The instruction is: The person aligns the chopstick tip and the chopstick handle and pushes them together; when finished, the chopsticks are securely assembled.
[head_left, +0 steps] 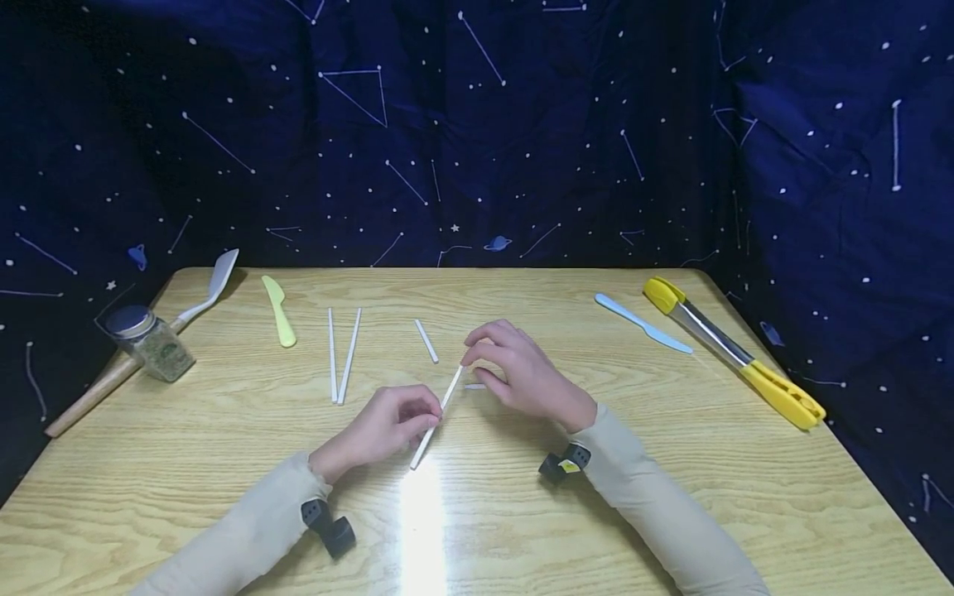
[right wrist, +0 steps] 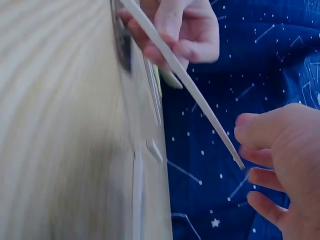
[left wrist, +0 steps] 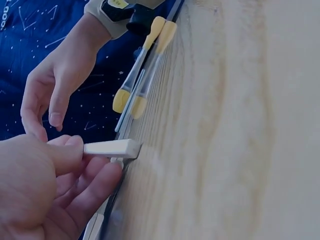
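Observation:
A slim white chopstick (head_left: 422, 451) slants over the middle of the table, pinched between the thumb and fingers of my left hand (head_left: 383, 428). Its squared thick end (left wrist: 117, 148) points toward me, close over the wood. At the thin far end hovers my right hand (head_left: 522, 372), fingers loosely bent; in the right wrist view a gap shows between its thumb and the chopstick (right wrist: 202, 105). Partly hidden below the right hand lies another white stick (head_left: 474, 386). A short white stick (head_left: 426, 341) lies just beyond the hands.
Two white chopsticks (head_left: 333, 356) lie in a narrow V to the left. Farther left are a yellow-green knife (head_left: 279, 312), a spatula (head_left: 104, 391) and a spice jar (head_left: 160, 348). On the right lie a blue knife (head_left: 641, 323) and yellow tongs (head_left: 734, 352). A dark starry cloth (head_left: 477, 165) hangs behind.

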The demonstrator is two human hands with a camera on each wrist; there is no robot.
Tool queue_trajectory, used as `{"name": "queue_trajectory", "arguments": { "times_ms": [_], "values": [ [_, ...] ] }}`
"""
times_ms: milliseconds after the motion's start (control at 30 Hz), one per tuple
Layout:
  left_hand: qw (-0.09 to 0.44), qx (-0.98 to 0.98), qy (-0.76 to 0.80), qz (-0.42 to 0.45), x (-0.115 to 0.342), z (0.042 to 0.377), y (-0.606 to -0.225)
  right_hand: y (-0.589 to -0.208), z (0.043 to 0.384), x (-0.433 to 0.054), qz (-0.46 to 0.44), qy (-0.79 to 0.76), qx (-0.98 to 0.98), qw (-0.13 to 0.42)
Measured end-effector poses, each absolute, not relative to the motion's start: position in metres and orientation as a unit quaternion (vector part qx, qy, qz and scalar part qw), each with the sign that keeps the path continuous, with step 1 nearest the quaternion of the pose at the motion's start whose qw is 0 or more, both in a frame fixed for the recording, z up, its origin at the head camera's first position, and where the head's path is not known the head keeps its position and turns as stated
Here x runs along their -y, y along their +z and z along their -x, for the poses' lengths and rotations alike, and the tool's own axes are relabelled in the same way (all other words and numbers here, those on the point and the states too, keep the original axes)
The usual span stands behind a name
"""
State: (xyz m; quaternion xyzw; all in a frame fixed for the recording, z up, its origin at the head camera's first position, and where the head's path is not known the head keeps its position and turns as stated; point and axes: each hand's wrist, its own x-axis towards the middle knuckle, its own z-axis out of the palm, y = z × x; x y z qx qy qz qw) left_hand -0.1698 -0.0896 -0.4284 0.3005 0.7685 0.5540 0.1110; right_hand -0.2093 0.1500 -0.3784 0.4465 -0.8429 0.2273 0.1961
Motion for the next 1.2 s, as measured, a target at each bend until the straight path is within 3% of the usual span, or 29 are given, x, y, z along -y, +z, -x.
{"name": "queue_trajectory", "arguments": {
  "times_ms": [200,567,1200],
  "values": [
    [0.060,-0.799,0.526,-0.284,0.095,0.175,-0.428,-0.378,0.217,-0.160,-0.431,0.214,0.851,0.210],
    [-0.044,-0.829,0.486,-0.271,0.112,0.191,-0.429,-0.381,0.215,-0.166,-0.364,0.158,0.914,0.082],
    [-0.188,-0.872,0.354,-0.280,0.150,0.217,-0.434,-0.389,0.221,-0.170,-0.374,0.163,0.913,0.016]
  ]
}}
